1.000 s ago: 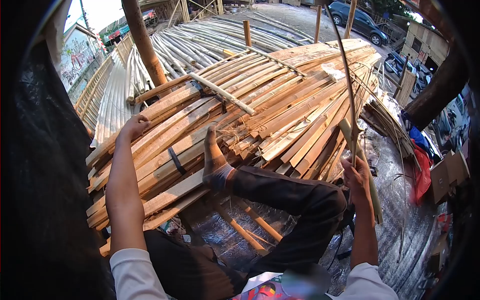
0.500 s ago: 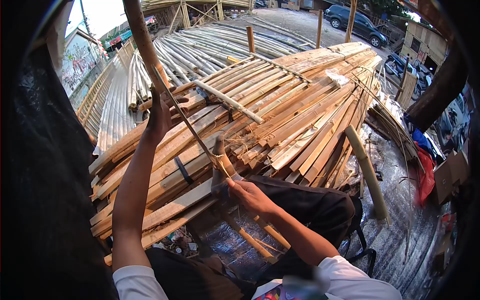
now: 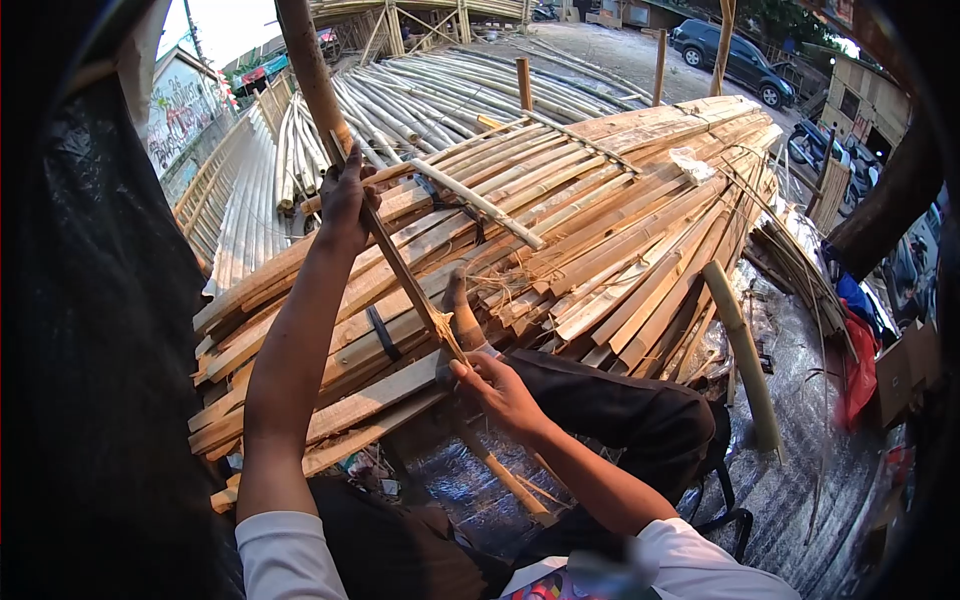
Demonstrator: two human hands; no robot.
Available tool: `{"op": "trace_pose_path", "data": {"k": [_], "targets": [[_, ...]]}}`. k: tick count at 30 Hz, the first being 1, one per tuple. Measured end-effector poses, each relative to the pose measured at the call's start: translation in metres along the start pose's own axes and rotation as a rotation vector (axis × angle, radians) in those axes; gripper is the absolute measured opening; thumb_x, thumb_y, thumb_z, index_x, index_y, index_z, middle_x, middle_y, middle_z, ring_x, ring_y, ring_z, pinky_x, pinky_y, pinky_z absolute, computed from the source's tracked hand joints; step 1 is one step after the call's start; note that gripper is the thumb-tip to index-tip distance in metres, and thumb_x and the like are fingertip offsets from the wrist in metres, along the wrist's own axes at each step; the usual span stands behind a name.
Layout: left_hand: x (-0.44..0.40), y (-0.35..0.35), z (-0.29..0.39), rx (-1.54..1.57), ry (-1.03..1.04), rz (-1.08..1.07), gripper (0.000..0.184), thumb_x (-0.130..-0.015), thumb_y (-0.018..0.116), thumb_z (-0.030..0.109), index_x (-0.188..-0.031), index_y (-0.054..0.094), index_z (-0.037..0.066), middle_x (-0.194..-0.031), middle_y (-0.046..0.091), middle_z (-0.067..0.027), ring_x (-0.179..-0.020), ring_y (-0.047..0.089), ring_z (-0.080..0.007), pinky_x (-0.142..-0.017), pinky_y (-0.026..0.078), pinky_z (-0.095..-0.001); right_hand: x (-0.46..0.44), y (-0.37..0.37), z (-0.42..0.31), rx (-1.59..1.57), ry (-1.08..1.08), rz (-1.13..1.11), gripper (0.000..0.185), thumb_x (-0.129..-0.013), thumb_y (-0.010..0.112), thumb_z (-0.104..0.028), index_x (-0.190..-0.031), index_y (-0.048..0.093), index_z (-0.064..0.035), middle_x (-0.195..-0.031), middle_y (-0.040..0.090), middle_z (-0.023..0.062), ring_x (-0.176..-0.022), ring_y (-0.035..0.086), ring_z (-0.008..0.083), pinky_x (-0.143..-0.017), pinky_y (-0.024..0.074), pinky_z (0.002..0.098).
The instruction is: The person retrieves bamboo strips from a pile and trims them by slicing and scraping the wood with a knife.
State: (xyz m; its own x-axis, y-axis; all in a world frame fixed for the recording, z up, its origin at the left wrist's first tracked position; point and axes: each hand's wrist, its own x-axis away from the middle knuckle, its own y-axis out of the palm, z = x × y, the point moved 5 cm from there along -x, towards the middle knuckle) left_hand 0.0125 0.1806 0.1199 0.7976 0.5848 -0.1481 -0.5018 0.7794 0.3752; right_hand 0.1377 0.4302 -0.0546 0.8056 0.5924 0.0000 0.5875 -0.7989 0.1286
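A long, thin bamboo strip (image 3: pixel 400 268) slants from upper left to lower right in front of me, with frayed, pale fibres (image 3: pixel 441 324) near its lower end. My left hand (image 3: pixel 345 200), arm stretched out, is closed around the strip's upper part. Down at the frayed end, my right hand (image 3: pixel 495 392) pinches the strip between thumb and fingers. Just behind that end stands a short, rounded brown piece (image 3: pixel 461 300), partly hidden. My bent leg in dark trousers (image 3: pixel 620 400) lies beyond my right forearm.
A big pile of split bamboo slats (image 3: pixel 640 260) fills the middle, with a bamboo ladder-like frame (image 3: pixel 480 205) on it. An upright pole (image 3: pixel 312 70) rises by my left hand. A thick bamboo piece (image 3: pixel 742 350) leans at right. Round poles (image 3: pixel 430 100) and a parked car (image 3: pixel 735 62) lie behind.
My left hand, its fingers spread against the strip before, is now wrapped around it. The strip's broader side shows more. The whole view has shifted slightly to the right.
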Motion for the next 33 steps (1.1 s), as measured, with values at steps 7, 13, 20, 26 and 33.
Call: {"op": "trace_pose_path", "data": {"k": [7, 13, 20, 26, 33], "targets": [[-0.001, -0.003, 0.001, 0.000, 0.007, -0.052, 0.037, -0.092, 0.067, 0.038, -0.104, 0.046, 0.010, -0.083, 0.051, -0.0033, -0.051, 0.044, -0.0056, -0.041, 0.040, -0.0196, 0.001, -0.004, -0.026, 0.434, -0.378, 0.162, 0.020, -0.094, 0.066, -0.022, -0.091, 0.060, -0.0027, -0.075, 0.059, 0.0053, -0.066, 0.057, 0.0153, -0.059, 0.0460, 0.0300], [0.002, -0.006, -0.003, -0.056, -0.029, -0.099, 0.036, -0.093, 0.066, 0.039, -0.104, 0.046, 0.011, -0.086, 0.051, -0.0029, -0.052, 0.043, -0.0047, -0.042, 0.039, -0.0195, -0.001, 0.006, -0.029, 0.568, -0.510, 0.036, 0.024, -0.094, 0.063, -0.021, -0.082, 0.053, -0.0023, -0.072, 0.052, 0.0144, -0.064, 0.052, 0.0346, -0.057, 0.0428, 0.0399], [0.000, -0.009, -0.004, -0.028, -0.104, -0.178, 0.035, -0.095, 0.064, 0.038, -0.105, 0.046, 0.010, -0.087, 0.050, -0.0018, -0.052, 0.042, -0.0038, -0.042, 0.038, -0.0190, -0.005, 0.024, -0.022, 0.405, -0.390, -0.216, 0.035, -0.101, 0.055, -0.028, -0.079, 0.050, -0.0005, -0.065, 0.047, 0.0090, -0.060, 0.048, 0.0159, -0.057, 0.0417, 0.0337], [0.002, -0.008, -0.007, 0.065, -0.205, -0.242, 0.042, -0.094, 0.064, 0.040, -0.111, 0.045, 0.007, -0.095, 0.047, -0.0054, -0.054, 0.039, -0.0020, -0.042, 0.034, -0.0152, 0.002, 0.039, -0.026, 0.051, -0.233, -0.342, 0.035, -0.104, 0.050, -0.029, -0.084, 0.055, -0.0009, -0.068, 0.047, -0.0037, -0.068, 0.044, 0.0046, -0.059, 0.0396, 0.0254], [0.007, -0.001, -0.009, 0.218, -0.375, -0.412, 0.042, -0.095, 0.063, 0.040, -0.108, 0.042, 0.005, -0.098, 0.047, -0.0068, -0.056, 0.039, -0.0001, -0.041, 0.034, -0.0118, 0.015, 0.065, -0.049, -0.140, -0.152, -0.518, 0.034, -0.104, 0.050, -0.029, -0.084, 0.056, -0.0016, -0.067, 0.046, -0.0061, -0.065, 0.040, 0.0033, -0.058, 0.0374, 0.0237]]}}
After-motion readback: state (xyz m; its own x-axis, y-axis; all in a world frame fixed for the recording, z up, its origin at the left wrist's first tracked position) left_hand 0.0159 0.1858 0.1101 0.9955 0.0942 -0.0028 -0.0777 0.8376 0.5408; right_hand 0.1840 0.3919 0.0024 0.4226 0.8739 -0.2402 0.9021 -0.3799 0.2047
